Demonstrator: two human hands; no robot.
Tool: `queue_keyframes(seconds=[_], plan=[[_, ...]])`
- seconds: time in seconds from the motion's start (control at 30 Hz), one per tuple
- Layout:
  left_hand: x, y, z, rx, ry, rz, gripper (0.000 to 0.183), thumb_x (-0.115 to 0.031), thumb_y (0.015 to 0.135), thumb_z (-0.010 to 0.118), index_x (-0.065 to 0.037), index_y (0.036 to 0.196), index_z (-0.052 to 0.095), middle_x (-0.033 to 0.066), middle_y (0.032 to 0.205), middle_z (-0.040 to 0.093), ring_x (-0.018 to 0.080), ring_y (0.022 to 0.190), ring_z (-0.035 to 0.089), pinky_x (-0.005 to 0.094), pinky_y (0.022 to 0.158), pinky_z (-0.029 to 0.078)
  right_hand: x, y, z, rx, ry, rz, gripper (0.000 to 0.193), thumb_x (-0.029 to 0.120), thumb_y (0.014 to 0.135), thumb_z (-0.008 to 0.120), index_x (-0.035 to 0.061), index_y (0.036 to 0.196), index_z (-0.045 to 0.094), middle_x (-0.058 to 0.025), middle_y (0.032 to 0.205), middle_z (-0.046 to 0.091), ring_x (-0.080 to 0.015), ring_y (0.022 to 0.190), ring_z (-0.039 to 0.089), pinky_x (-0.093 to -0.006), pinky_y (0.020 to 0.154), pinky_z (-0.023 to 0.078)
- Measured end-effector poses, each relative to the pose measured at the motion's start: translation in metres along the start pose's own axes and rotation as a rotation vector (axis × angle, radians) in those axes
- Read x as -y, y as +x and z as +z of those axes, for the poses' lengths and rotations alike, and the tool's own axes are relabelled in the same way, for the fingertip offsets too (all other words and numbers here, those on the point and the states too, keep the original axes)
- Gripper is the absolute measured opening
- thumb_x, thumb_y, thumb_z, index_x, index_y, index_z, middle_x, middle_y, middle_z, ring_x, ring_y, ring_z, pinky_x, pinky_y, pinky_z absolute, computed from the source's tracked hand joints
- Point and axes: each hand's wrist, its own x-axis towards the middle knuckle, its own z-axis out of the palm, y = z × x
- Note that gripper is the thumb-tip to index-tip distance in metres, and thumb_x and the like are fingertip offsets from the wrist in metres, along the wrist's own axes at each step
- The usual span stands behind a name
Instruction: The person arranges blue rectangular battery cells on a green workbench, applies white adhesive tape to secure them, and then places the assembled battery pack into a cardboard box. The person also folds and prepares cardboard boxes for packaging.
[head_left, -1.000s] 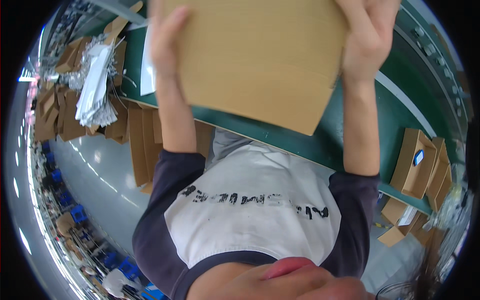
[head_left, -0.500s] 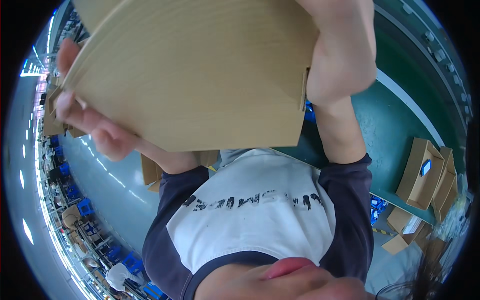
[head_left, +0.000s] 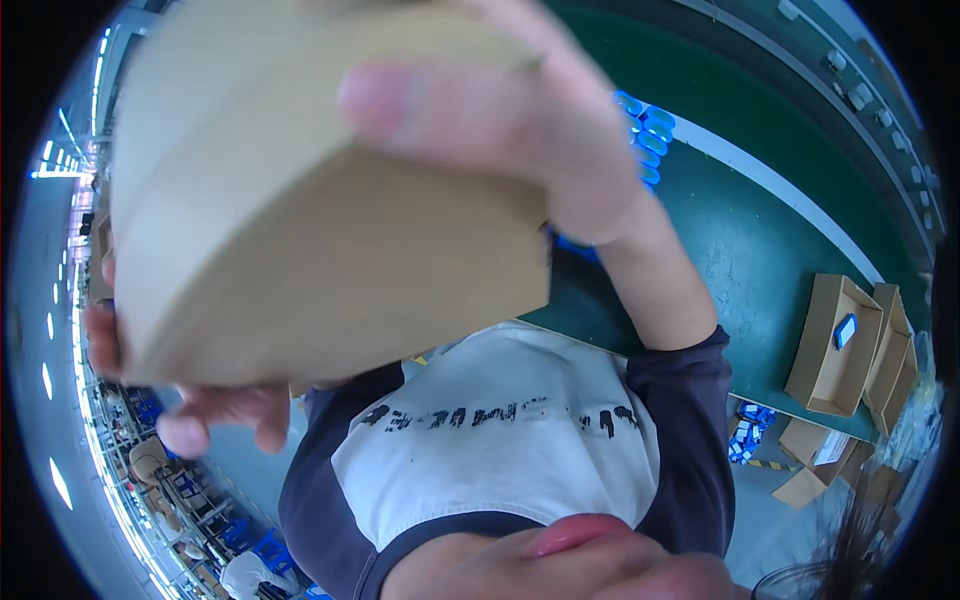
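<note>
A brown cardboard box (head_left: 390, 265), tilted and very close, fills the upper left of the head view. My left hand (head_left: 215, 410) supports it from beneath at its lower left corner, several fingertips showing past the edge. Across the upper right of the box lies my right hand (head_left: 560, 140), its thumb pressed along a cardboard edge. Motion blurs that hand, and its other fingers are partly cut off by the top of the picture. The inside of the box is hidden.
Blue rounded items (head_left: 652, 140) stand in rows on the dark green table (head_left: 720, 240). Farther right are open cardboard boxes (head_left: 835, 340), one with a small blue-and-white item inside. Below the table edge lie blue pieces (head_left: 750, 430) in a heap. A long workshop aisle runs along the left.
The box has tipped and dropped lower on the left, showing a second face. My right hand has shifted left over it; my left hand is lower. The blue items on the table have come into view.
</note>
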Motion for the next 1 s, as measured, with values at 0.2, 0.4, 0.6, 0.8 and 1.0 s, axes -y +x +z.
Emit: queue_keyframes(seconds=[0.2, 0.4, 0.6, 0.8, 1.0], plan=[[-0.048, -0.036, -0.039, -0.481, -0.318, -0.236, 0.061, -0.059, 0.101, 0.055, -0.024, 0.15, 0.052, 0.0218, 0.162, 0.037, 0.0422, 0.154, 0.032, 0.0617, 0.128, 0.025, -0.056, -0.012, 0.055, -0.026, -0.385, -0.104, 0.068, 0.029, 0.073, 0.088, 0.0043, 0.127, 0.055, -0.0188, 0.116, 0.068, -0.0333, 0.103, 0.067, -0.0419, 0.089, 0.054], [-0.061, -0.082, -0.061, -0.495, -0.156, -0.657, 0.055, -0.055, 0.104, 0.046, -0.018, 0.144, 0.053, 0.0188, 0.15, 0.049, 0.0368, 0.143, 0.043, 0.0589, 0.123, 0.03, -0.064, -0.022, 0.076, 0.198, -0.329, -0.205, 0.081, 0.015, 0.063, 0.086, 0.0083, 0.132, 0.045, -0.0178, 0.125, 0.061, -0.0401, 0.113, 0.062, -0.0478, 0.094, 0.052], [-0.069, -0.096, -0.076, -0.519, -0.139, -0.807, 0.053, -0.052, 0.108, 0.038, -0.011, 0.137, 0.055, 0.0159, 0.137, 0.061, 0.0315, 0.132, 0.054, 0.0562, 0.118, 0.035, -0.061, -0.018, 0.067, 0.357, -0.41, -0.255, 0.083, 0.021, 0.069, 0.092, 0.0044, 0.137, 0.047, -0.0142, 0.128, 0.063, -0.0289, 0.109, 0.069, -0.0388, 0.092, 0.055], [-0.049, -0.104, -0.119, -0.427, -0.278, -0.726, 0.059, -0.047, 0.114, 0.022, -0.004, 0.125, 0.06, 0.016, 0.121, 0.069, 0.0281, 0.116, 0.064, 0.0543, 0.108, 0.047, -0.02, -0.007, 0.049, 0.213, -1.435, -0.127, 0.104, 0.041, 0.067, 0.092, 0.0199, 0.158, 0.045, -0.0144, 0.102, 0.06, -0.0358, 0.092, 0.062, -0.0485, 0.087, 0.051], [0.003, -0.063, -0.05, -0.181, 0.124, -0.376, 0.048, -0.04, 0.109, 0.045, 0.002, 0.13, 0.056, 0.0189, 0.124, 0.065, 0.038, 0.115, 0.063, 0.0565, 0.106, 0.049, -0.005, 0.013, -0.017, 0.173, -1.486, -0.285, 0.105, 0.023, 0.064, 0.095, 0.0142, 0.158, 0.047, -0.0168, 0.151, 0.054, -0.0377, 0.131, 0.058, -0.0471, 0.111, 0.047]])
